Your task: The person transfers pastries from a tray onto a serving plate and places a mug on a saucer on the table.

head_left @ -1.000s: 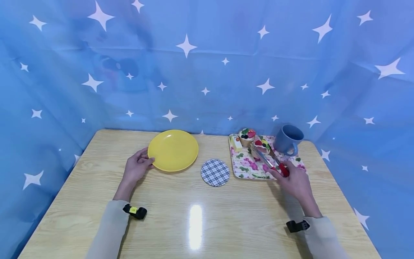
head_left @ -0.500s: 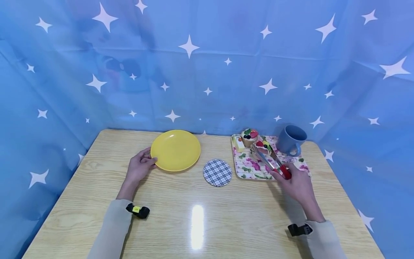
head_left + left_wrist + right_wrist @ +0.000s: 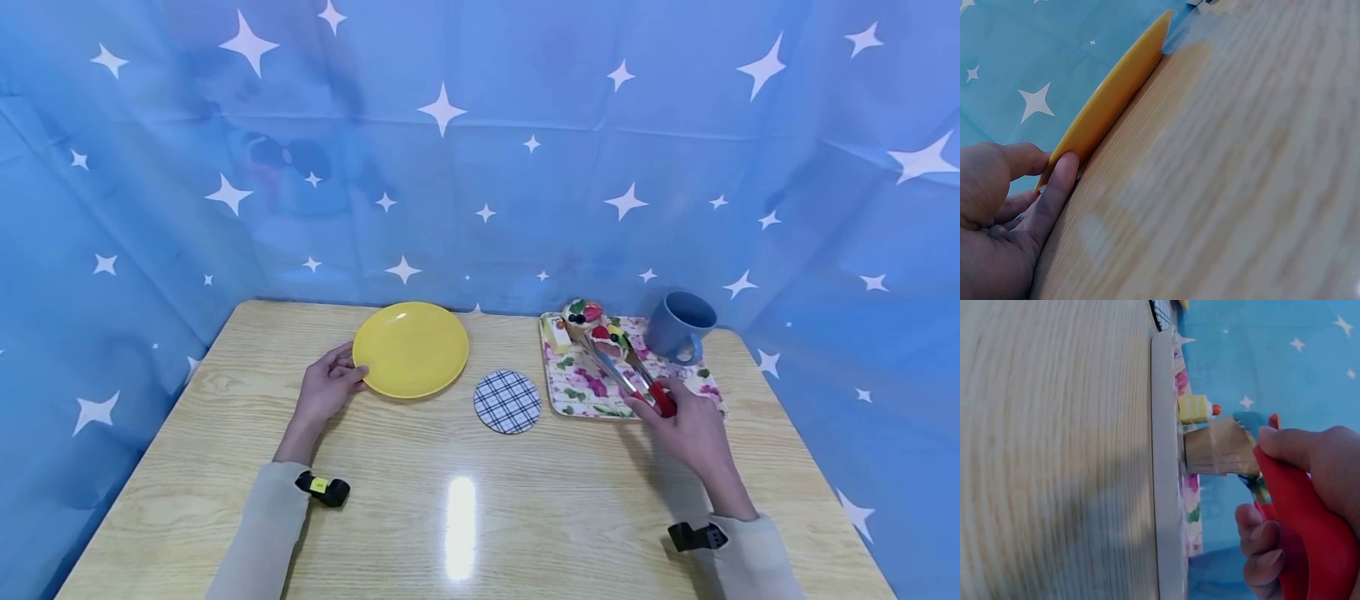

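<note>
On the left of the head view, my left hand (image 3: 327, 390) pinches the near-left rim of a round yellow plate (image 3: 410, 350). The left wrist view has the plate (image 3: 1110, 100) edge-on, low over the table. My right hand (image 3: 692, 427) grips red-handled metal tongs (image 3: 648, 390), whose arms straddle a fruit-topped tart (image 3: 609, 340) over a floral tray (image 3: 592, 404). Behind it sits a fruit-topped cupcake (image 3: 582, 315), with a small yellow cake piece (image 3: 557, 335) at its left. In the right wrist view, the red handles (image 3: 1297, 519) fill the curled hand.
A blue-grey mug (image 3: 678, 325) stands at the tray's back right corner. Between plate and tray lies a round checked coaster (image 3: 507, 402) on the wooden table (image 3: 375, 508). A blue curtain (image 3: 480, 167) with white stars rises right behind the table's far edge.
The whole scene has drifted slightly right in the head view. Relative to the tray, the tongs and tart have shifted a little left, closer to the cupcake. The left hand keeps its hold.
</note>
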`<state>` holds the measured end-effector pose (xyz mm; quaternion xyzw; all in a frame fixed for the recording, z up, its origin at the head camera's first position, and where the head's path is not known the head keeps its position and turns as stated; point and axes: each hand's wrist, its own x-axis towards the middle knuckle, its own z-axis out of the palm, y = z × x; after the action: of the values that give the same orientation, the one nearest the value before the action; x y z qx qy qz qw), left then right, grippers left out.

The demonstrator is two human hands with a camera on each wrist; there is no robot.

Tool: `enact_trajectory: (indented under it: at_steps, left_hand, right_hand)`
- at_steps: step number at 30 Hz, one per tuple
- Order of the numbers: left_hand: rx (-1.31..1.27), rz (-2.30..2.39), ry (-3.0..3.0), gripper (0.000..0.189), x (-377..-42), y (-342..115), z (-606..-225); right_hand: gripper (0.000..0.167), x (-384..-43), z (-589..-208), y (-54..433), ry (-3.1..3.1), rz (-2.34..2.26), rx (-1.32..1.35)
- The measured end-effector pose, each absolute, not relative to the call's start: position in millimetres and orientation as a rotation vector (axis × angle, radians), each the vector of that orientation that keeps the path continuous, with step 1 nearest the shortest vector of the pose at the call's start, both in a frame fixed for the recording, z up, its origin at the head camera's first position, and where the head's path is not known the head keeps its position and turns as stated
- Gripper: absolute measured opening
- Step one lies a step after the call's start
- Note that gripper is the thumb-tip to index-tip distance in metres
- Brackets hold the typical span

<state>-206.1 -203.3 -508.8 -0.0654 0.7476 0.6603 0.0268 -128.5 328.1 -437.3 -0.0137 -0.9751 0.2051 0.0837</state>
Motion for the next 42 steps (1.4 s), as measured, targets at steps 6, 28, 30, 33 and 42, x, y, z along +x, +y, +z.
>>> enact_trajectory:
  at_steps: [6,28,30,33,42]
  left_hand:
    - [-0.216,2.024,2.317,0.064,-206.1,-201.0,-508.0]
    - [-0.231,2.013,2.308,0.065,-204.5,-202.4,-509.0]
    - [-0.231,2.014,2.314,0.065,-204.1,-202.7,-507.7]
    - [-0.229,2.013,2.323,0.065,-203.8,-202.9,-506.0]
    - [-0.243,2.016,2.320,0.065,-204.3,-200.9,-504.3]
  right_hand:
    - [0.067,-125.5,-434.5,326.9,-2.905,0.613,-0.031]
    - [0.066,-125.0,-434.8,305.8,-2.915,0.686,-0.007]
    - [0.067,-126.8,-434.9,303.4,-2.918,0.691,-0.007]
    - [0.066,-129.2,-434.1,300.3,-2.922,0.693,-0.008]
    - [0.064,-135.2,-430.6,291.2,-2.924,0.705,0.028]
